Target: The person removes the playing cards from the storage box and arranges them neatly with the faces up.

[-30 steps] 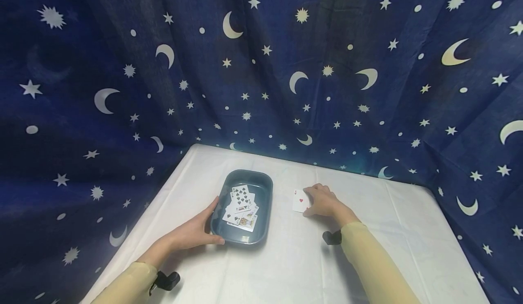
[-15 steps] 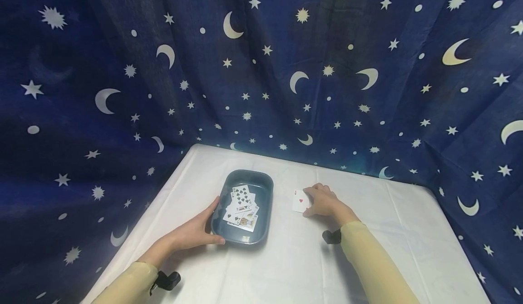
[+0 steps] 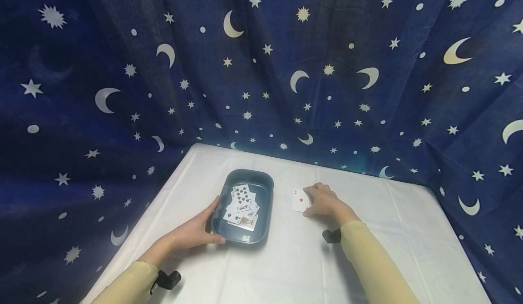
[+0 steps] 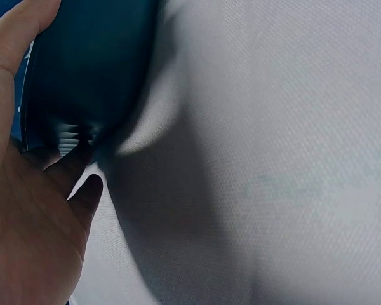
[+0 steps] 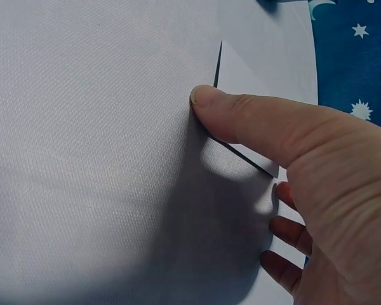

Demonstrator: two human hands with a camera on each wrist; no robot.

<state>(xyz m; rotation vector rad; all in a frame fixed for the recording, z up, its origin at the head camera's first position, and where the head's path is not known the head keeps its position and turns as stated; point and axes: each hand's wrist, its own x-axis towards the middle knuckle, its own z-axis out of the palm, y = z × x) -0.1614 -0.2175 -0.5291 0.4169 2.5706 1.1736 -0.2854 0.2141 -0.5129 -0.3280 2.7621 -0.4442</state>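
A blue-grey rectangular tray [image 3: 261, 204] stands left of centre on the table in the head view. Several playing cards, spades and face cards among them, lie face up and overlapping in it. My left hand [image 3: 194, 232] grips the tray's near left side. In the left wrist view, the thumb lies along the dark tray wall [image 4: 95, 63], with other fingers bent at its lower part. To the right of the tray, my right hand [image 3: 324, 201] pinches an ace of hearts [image 3: 300, 200] by its edges. From the right wrist the card [image 5: 238, 76] appears as a white corner behind the thumb.
White cloth [image 3: 286, 267] covers the table under both hands. A dark blue curtain [image 3: 278, 90] with moons and stars hangs behind and at both sides. Black wrist devices [image 3: 167, 280] sit at both sleeve cuffs.
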